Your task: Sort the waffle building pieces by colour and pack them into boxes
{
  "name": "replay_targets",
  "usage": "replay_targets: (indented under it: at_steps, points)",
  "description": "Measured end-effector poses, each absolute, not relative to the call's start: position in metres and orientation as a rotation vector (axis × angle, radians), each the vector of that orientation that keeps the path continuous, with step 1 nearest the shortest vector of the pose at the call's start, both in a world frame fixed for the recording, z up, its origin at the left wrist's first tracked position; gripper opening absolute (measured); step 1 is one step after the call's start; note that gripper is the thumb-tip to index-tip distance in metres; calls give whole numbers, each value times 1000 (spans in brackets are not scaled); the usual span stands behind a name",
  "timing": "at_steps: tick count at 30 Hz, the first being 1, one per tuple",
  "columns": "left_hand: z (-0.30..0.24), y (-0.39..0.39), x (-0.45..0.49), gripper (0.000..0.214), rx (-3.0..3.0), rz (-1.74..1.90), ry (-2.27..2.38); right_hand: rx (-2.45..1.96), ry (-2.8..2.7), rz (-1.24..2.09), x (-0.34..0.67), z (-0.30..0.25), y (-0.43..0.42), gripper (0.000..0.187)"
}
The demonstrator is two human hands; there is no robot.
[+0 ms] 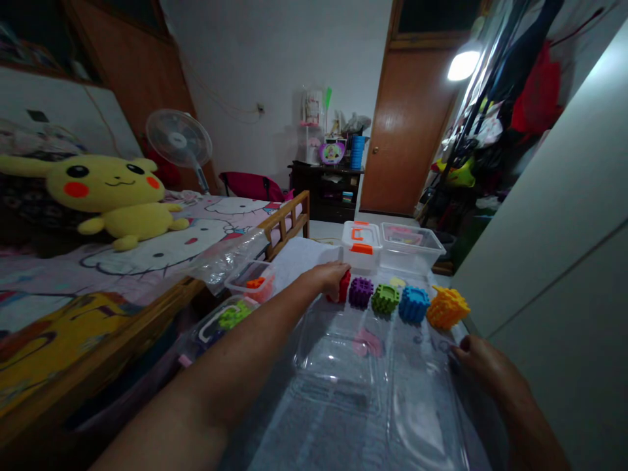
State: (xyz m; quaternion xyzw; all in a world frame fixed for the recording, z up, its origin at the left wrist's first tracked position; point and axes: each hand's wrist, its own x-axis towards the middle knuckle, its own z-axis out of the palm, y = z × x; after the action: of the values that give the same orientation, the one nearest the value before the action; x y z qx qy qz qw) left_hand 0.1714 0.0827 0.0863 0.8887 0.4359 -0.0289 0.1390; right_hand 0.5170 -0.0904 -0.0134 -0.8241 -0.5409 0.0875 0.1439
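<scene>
A row of toothed foam cubes stands on a clear plastic-covered table (343,392): red (345,286), purple (361,292), green (385,298), blue (413,304) and orange (447,307). My left hand (328,278) reaches out over the table and its fingers wrap round the red cube at the left end of the row. My right hand (483,366) rests at the table's right edge with its fingers curled down onto the plastic, below the orange cube. Whether it holds anything is hidden.
Behind the cubes stand a white box with orange latches (362,246) and a clear tub (412,245). Small containers (248,284) sit at the left by a wooden bed rail (282,226). A yellow plush toy (115,196) lies on the bed. A white cabinet wall (564,248) runs along the right.
</scene>
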Motion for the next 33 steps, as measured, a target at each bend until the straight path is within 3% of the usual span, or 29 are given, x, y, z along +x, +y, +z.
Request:
replay_targets:
  at_steps: [6, 9, 25, 29, 33]
  points:
    - [85, 86, 178, 60, 2605, -132, 1262, -2351, -1601, 286, 495, -17, -82, 11]
    - [85, 84, 177, 50, 2605, -99, 1260, -2306, -1615, 300, 486, -22, -80, 10]
    - [99, 81, 165, 42, 2624, 115, 1264, -2440, -1558, 298, 473, -12, -80, 18]
    - [119, 45, 163, 40, 2643, 265, 1122, -2464, -1516, 294, 472, -11, -80, 18]
    - [120, -4, 162, 36, 2696, 194, 866, -2463, -1497, 298, 470, -10, -80, 18]
